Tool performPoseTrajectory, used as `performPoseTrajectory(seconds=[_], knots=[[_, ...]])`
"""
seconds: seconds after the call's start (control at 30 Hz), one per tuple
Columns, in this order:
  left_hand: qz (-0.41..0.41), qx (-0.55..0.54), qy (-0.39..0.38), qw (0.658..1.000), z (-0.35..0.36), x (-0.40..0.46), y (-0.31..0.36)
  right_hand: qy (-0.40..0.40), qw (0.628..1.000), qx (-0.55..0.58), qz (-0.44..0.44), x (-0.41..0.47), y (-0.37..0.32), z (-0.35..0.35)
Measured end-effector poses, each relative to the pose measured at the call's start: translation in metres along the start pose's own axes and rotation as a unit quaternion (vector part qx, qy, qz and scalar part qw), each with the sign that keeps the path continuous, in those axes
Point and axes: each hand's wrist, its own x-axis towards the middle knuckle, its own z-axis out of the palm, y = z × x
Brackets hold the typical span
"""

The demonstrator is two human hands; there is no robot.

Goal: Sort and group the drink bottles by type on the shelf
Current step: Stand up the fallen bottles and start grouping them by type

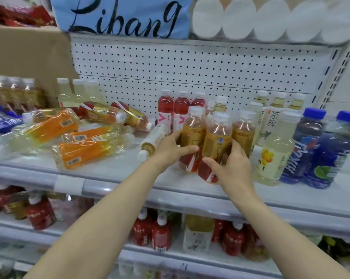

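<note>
Partly sorted. Left hand [173, 148] and right hand [229, 164] grip upright tea bottles [216, 141]. Orange bottles [69, 141] lie unsorted on shelf [113, 170].

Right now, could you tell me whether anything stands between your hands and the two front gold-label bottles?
Nothing visible does: the left hand grips the left gold-label bottle, and the right hand grips the right gold-label bottle.
</note>
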Motion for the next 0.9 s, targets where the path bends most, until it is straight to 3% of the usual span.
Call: performPoseTrajectory(seconds=[0.1,0.2,0.27,0.33,0.4,0.5,0.57,0.6,0.67,0.8,0.9], knots=[[0.046,0.046,0.054,0.996,-0.022,-0.003,0.005,0.061,0.998,-0.006,-0.033,-0.008,-0.014,-0.003],[0.079,0.161,0.138,0.974,-0.064,0.000,-0.001,0.171,0.979,0.004,-0.114,-0.012,-0.043,0.001],[0.089,0.240,0.137,0.957,-0.092,0.003,-0.008,0.184,0.965,0.018,-0.189,-0.008,-0.064,0.015],[0.105,0.283,0.133,0.944,-0.121,0.005,-0.014,0.085,0.964,0.027,-0.251,0.004,-0.080,0.039],[0.108,0.332,0.127,0.928,-0.151,0.002,-0.021,-0.093,0.962,-0.027,-0.255,0.022,-0.088,0.074],[0.035,0.373,0.064,0.925,-0.194,-0.005,-0.040,-0.305,0.890,-0.247,-0.234,0.052,-0.090,0.119],[0.029,0.365,0.016,0.930,-0.211,-0.010,-0.052,-0.378,0.838,-0.336,-0.204,0.066,-0.094,0.130],[0.038,0.354,0.001,0.935,-0.218,-0.011,-0.055,-0.397,0.829,-0.345,-0.189,0.070,-0.099,0.133],[0.036,0.326,-0.024,0.944,-0.227,-0.011,-0.054,-0.393,0.842,-0.319,-0.185,0.073,-0.106,0.135],[0.001,0.321,-0.084,0.943,-0.241,-0.003,-0.046,-0.302,0.907,-0.234,-0.175,0.062,-0.106,0.139],[-0.026,0.400,-0.118,0.908,-0.247,0.000,-0.040,-0.168,0.977,-0.005,-0.131,0.054,-0.126,0.127]])
